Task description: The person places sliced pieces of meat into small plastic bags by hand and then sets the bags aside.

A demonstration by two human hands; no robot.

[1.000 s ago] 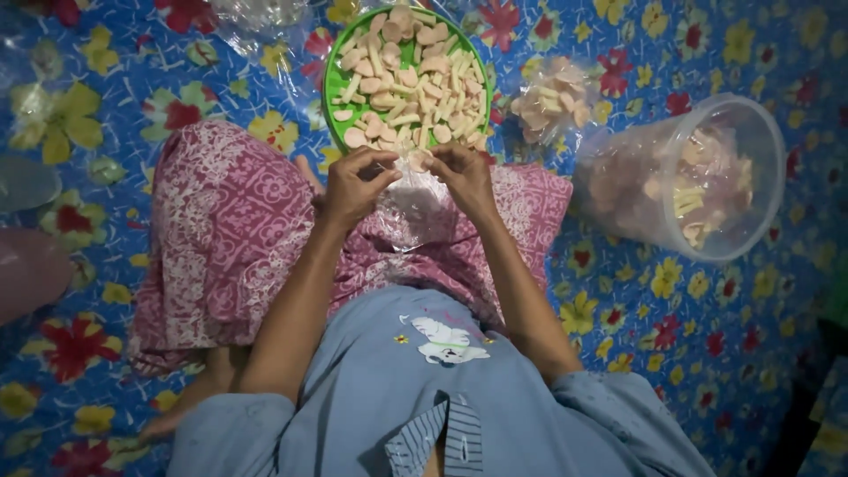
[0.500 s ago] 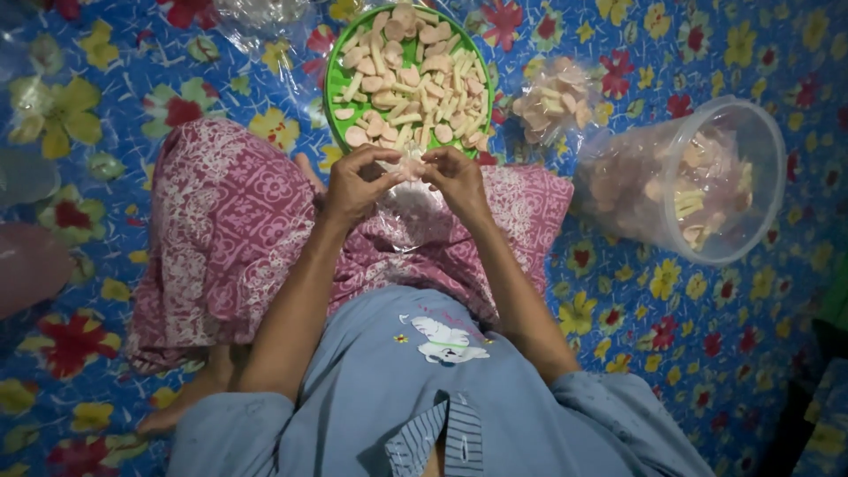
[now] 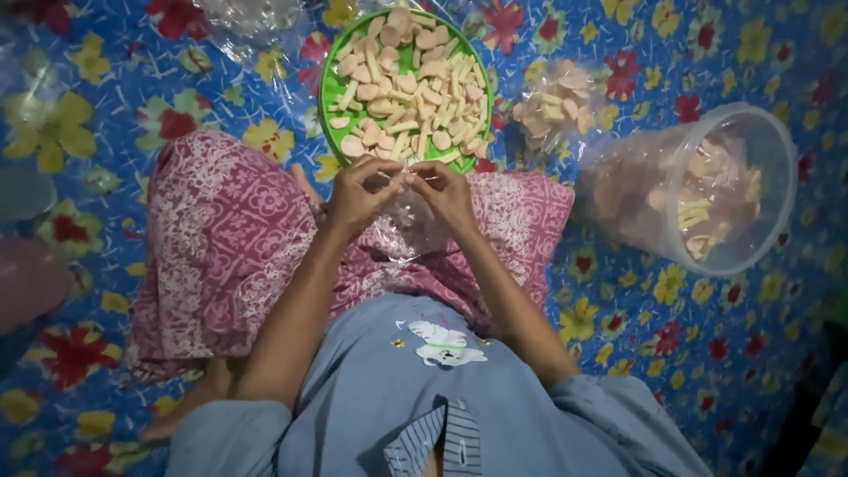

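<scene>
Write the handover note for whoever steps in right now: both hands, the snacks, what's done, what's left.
Left hand and right hand: fingers pinch the top of a small clear bag over the lap.
Green plate: heaped with loose pale snack pieces, just beyond the hands.
Done: one filled bag lies right of the plate; a clear tub farther right holds more.
Left: the plateful is unbagged.

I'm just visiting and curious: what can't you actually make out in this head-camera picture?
- What the left hand and right hand pinch: hidden by fingers.
- Small clear bag contents: glare.
- Clear tub: cloudy wall blurs its pieces.
- Green tray: far rim cut off.
</scene>
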